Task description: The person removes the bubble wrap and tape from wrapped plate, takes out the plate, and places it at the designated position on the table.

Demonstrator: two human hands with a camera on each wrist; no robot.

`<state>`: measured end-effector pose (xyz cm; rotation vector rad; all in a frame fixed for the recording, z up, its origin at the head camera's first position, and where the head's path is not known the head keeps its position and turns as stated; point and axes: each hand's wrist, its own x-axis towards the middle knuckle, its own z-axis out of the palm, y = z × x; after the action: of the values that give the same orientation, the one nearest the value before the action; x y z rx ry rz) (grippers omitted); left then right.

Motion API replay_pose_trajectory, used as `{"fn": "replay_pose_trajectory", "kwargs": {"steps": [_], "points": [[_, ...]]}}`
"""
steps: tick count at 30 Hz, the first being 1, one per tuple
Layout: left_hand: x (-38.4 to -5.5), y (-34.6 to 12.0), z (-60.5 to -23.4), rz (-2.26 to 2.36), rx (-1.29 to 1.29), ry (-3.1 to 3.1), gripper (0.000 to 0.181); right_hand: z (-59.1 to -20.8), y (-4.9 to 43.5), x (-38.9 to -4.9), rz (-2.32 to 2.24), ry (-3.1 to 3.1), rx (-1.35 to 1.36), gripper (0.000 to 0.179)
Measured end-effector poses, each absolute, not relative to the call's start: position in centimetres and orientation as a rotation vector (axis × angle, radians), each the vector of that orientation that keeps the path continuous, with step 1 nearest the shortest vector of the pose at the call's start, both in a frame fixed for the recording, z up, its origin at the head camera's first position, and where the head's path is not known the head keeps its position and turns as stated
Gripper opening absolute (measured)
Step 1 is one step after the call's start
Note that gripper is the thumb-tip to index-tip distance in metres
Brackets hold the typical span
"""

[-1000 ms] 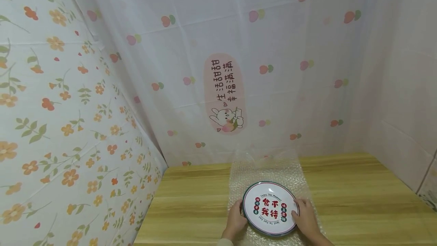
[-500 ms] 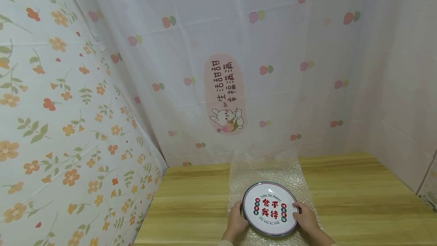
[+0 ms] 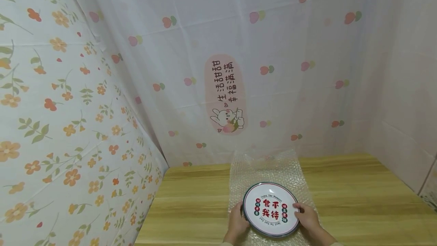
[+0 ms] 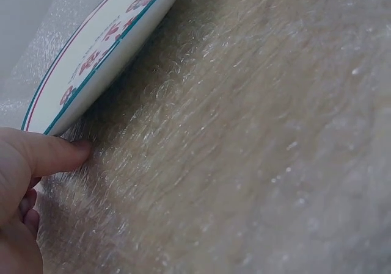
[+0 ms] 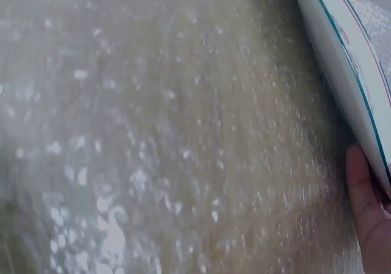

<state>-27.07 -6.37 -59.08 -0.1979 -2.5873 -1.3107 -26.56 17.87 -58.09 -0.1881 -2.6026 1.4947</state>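
A round white plate with a dark green rim and red lettering lies face up over a sheet of bubble wrap. My left hand grips its left edge. In the left wrist view, the thumb reaches along the rim, and the other fingers are curled beneath it. On the opposite side, my right hand holds the right edge, fingertips over the rim. The right wrist view catches only part of that hand against the plate's outer side. The plate's underside is hidden.
Bubble wrap runs back over the wooden table to the rear edge. Behind the table hangs a white curtain with fruit prints. A flower-patterned cloth closes off the left side, and a pale wall stands at the right.
My right hand's fingers have shifted slightly outward at the plate's right rim, with a small gap now between thumb and finger. The plate and left hand stay almost where they were.
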Motion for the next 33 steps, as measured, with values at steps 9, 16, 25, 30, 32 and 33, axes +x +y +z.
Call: {"fn": "replay_pose_trajectory", "kwargs": {"steps": [9,16,25,30,32,33], "points": [[-26.75,-6.3,-58.85,-1.34,-0.209,-2.569,0.064,-58.07,17.83,-26.53,1.593,-2.55,-0.265,0.027],[-26.71,-6.36,-59.01,-1.372,-0.198,-2.581,0.067,-58.2,17.75,-26.42,1.637,-2.521,-0.3,0.028],[-26.75,-6.32,-59.25,-1.402,-0.196,-2.565,0.066,-58.28,17.74,-26.38,1.678,-2.485,-0.295,0.028],[-26.73,-6.4,-59.2,-1.395,-0.184,-2.576,0.064,-58.45,17.88,-26.42,1.75,-2.429,-0.275,0.029],[-26.7,-6.42,-59.15,-1.399,-0.171,-2.581,0.064,-58.43,17.95,-26.49,1.755,-2.421,-0.272,0.03],[-26.69,-6.44,-59.11,-1.391,-0.176,-2.579,0.063,-58.41,18.0,-26.54,1.746,-2.422,-0.277,0.03]]}}
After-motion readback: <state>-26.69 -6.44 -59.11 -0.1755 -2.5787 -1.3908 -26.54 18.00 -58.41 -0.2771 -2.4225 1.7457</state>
